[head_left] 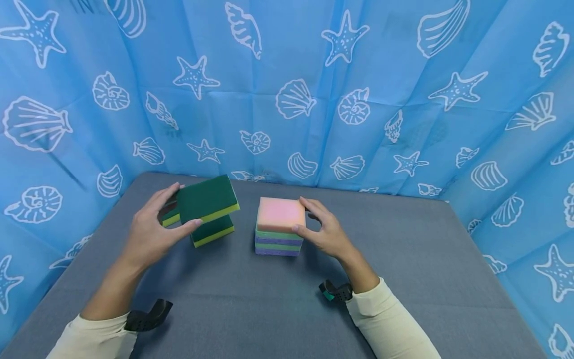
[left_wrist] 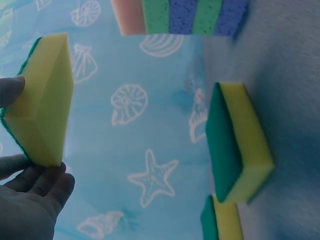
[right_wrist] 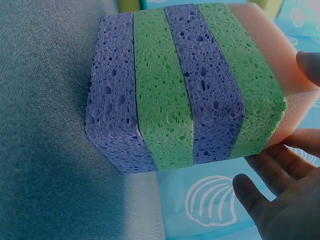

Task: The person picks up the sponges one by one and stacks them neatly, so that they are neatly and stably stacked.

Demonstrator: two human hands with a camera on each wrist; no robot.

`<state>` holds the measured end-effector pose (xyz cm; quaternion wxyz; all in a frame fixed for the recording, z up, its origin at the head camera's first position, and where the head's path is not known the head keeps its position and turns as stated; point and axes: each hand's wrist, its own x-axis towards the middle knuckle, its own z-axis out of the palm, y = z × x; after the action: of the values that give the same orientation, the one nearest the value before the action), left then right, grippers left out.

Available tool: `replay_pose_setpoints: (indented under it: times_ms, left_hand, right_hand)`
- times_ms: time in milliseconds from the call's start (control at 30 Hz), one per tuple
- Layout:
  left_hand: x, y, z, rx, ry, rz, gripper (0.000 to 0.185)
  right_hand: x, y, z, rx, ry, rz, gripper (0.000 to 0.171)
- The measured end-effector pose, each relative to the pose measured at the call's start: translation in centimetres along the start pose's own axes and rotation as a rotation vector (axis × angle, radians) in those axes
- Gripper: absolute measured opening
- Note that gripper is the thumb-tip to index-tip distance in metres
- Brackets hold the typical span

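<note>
1. The left grip (head_left: 150, 224) pinches a green-and-yellow scouring sponge (head_left: 208, 199) between thumb and fingers near its left end, raised above the counter (head_left: 269, 309) with its green side up.
2. Below it, 2 more sponges lie green side up: a nearer scouring sponge (head_left: 214, 233) and a farther scouring sponge (head_left: 171, 220), partly hidden. The left wrist view shows a gap between the raised sponge and these 2.
3. The right grip (head_left: 326, 233) pinches a pink-orange sponge (head_left: 280, 212) near its right end. That sponge sits on 4 cellulose sponges (head_left: 278, 245), alternating green and purple, with purple on the counter.
4. With 1 end held, the raised sponge could dip or twist if the thumb slips; lowered too soon, it might knock the nearer scouring sponge askew.
5. A sideways push from the right grip could slide the pink-orange sponge off or make the layers lean, since nothing visible braces the stack's left side.
</note>
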<state>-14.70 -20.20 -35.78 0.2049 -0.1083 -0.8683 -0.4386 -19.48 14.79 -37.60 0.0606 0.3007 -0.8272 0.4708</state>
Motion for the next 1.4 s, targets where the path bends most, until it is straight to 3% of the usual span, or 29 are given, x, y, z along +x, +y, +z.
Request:
replay_pose_setpoints:
  times_ms: [700, 1100, 1400]
  left_hand:
    - [3.6, 2.5, 4.3, -0.129, -0.158, 0.117, 0.082]
    - [4.3, 3.0, 6.3, -0.184, -0.215, 0.114, 0.080]
    - [4.7, 3.1, 7.9, -0.229, -0.253, 0.161, 0.080]
  right_hand:
    - [0.0, -0.1, -0.1, 0.023, 0.003, -0.010, 0.064]
    - [0.1, 0.0, 0.0, 0.021, -0.006, -0.002, 0.066]
    - [0.1, 0.1, 0.0, 0.041, -0.009, 0.012, 0.067]
